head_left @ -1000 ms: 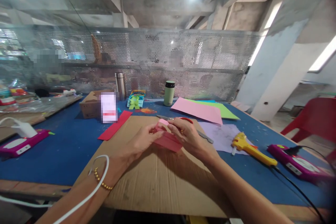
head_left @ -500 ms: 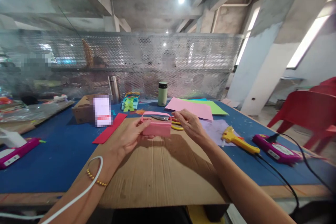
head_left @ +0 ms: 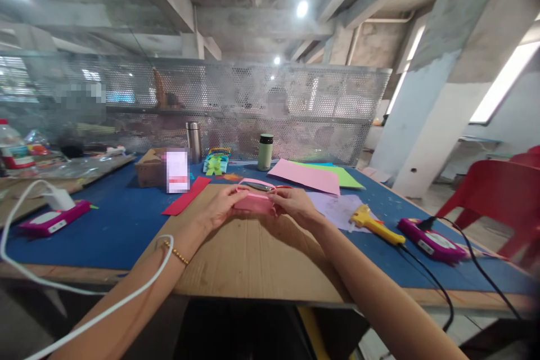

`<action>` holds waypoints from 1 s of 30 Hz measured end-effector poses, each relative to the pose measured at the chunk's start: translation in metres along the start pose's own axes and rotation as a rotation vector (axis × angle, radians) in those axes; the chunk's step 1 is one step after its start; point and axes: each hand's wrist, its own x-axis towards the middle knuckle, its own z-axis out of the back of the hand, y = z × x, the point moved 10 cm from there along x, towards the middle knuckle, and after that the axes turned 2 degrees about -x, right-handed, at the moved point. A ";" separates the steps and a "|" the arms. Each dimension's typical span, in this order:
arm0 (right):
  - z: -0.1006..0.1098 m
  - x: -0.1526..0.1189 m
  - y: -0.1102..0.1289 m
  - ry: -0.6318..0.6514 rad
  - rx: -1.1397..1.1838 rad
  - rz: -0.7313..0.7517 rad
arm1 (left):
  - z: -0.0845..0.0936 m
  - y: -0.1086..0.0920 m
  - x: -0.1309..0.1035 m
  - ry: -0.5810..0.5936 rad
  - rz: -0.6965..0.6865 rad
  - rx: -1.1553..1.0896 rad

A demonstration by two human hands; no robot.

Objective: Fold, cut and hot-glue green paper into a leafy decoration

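A small pink paper box (head_left: 254, 203) with a thin strip arched over its top is held above the brown cardboard sheet (head_left: 253, 264). My left hand (head_left: 223, 205) pinches its left end, thumb at the upper edge. At its right end, my right hand (head_left: 293, 205) has its fingers closed on the box. Just behind the box lies a metal tool (head_left: 259, 186) with a red part near it, partly covered by the box and my right hand.
Red paper (head_left: 187, 197) lies left of the cardboard; pink sheets (head_left: 304, 175) lie behind right. A yellow glue gun (head_left: 377, 226) and purple power strip (head_left: 431, 240) sit at right. A green bottle (head_left: 265, 153), steel flask (head_left: 194, 142) and carton (head_left: 149, 169) stand behind.
My right hand has moved left and down onto the right end of the pink box. The box is now tilted, with less of its front showing. The whole view has shifted slightly.
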 end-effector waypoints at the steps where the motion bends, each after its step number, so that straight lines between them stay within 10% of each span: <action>1: 0.000 0.001 0.000 -0.001 -0.004 0.005 | 0.001 0.003 0.001 -0.009 0.016 0.008; 30: -0.001 -0.008 -0.008 -0.024 0.021 -0.044 | -0.001 0.013 0.011 -0.145 -0.109 0.060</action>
